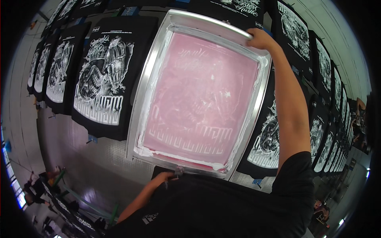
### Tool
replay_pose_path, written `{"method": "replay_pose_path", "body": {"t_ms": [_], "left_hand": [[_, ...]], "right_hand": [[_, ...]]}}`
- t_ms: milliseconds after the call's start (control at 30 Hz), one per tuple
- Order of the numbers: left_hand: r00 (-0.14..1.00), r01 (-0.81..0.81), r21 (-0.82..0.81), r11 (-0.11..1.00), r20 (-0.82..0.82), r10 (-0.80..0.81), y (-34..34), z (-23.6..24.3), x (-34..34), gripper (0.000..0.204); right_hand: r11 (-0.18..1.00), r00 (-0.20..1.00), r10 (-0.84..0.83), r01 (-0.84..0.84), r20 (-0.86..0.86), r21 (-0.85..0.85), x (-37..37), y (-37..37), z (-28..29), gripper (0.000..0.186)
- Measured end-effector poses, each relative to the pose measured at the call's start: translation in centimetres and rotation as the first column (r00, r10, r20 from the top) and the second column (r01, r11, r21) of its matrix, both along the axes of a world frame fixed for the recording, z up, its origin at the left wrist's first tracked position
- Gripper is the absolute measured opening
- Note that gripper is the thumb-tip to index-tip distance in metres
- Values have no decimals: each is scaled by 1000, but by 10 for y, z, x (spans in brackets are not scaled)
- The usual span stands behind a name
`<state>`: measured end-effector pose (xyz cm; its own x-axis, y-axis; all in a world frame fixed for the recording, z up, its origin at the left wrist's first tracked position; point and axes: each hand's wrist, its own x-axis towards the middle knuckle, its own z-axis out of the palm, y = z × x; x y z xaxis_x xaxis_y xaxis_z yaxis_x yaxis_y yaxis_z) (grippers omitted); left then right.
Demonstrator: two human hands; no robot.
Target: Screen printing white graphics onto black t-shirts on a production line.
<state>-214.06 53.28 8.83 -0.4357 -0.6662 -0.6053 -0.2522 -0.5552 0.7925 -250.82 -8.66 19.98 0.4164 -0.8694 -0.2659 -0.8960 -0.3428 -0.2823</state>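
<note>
A screen-printing frame (143,99) with metal sides and a pink mesh lies in front of me, slightly turned. White ink smears line the mesh's edges, and a faint mirrored stencil shows in it. My right hand (258,39) is closed around the frame's far right corner, with the arm stretched out along its right side. At the near edge, my left hand (162,178) is closed beside a small metal fitting (179,171). My body and the frame partly hide its fingers, so what they hold cannot be made out.
Black printed T-shirts (105,75) lie on boards in long rows to the left and right. Another black shirt (234,10) lies beyond the frame. Blue board ends (92,139) jut toward me. Other people (37,190) are at lower left and far right.
</note>
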Motion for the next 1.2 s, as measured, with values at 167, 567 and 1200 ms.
{"method": "replay_pose_path", "body": {"t_ms": [167, 567, 1200], "left_hand": [[996, 90, 311, 946, -53, -77, -7, -7, 1, 36], [998, 46, -8, 999, -32, -47, -14, -12, -7, 39], [914, 228, -104, 968, 367, -175, -22, 55, 20, 46]], "right_hand": [[982, 996, -85, 87, 16, -168, 29, 13, -21, 49], [979, 992, -85, 100, -94, 177, 100, 334, 20, 43], [970, 971, -240, 240, -4, 50, 46, 541, 46, 39]]}}
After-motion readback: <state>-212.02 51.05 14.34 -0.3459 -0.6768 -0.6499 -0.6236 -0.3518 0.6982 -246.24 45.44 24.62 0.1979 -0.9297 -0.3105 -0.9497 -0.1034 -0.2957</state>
